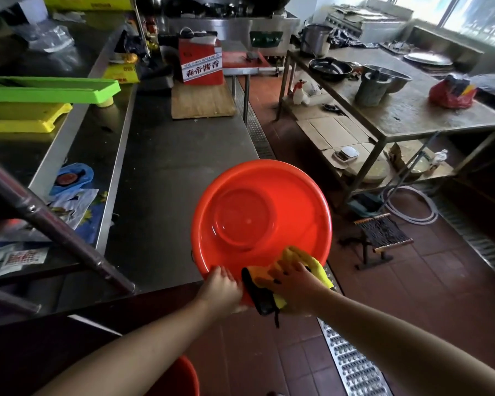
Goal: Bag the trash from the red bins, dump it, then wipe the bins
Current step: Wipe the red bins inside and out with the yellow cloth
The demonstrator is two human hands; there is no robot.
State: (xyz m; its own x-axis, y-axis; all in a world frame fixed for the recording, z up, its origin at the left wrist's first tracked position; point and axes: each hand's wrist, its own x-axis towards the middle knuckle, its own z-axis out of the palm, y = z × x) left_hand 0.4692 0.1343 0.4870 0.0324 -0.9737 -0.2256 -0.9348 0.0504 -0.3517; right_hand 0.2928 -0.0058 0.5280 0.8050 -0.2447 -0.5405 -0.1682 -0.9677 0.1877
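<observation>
Red bin (257, 212): tilted, mouth toward the camera, far rim resting at the near corner of the steel tabletop (166, 172), near rim hanging out over the tiled floor (429, 295). Inside looks bare of trash.
Cloth (295, 270): yellow with a black edge, draped over the bin's near rim, part inside, part hanging outside.
Left hand (222, 284): grip curled over the near rim, steadying the bin.
Right hand (292, 281): fingers spread flat, pressing the cloth against the inner wall.
Stage: wiping, by my reading.
Handling: thin plastic, likely light and a bit flexible; glossy wall probably slick if wet. The rolled rim is the sure hold; brace it opposite the wiping pressure.
Second bin (180, 378): red rim on the floor below the left forearm, contents hidden.
Floor drain (352, 364): metal grate just right of the arms.
</observation>
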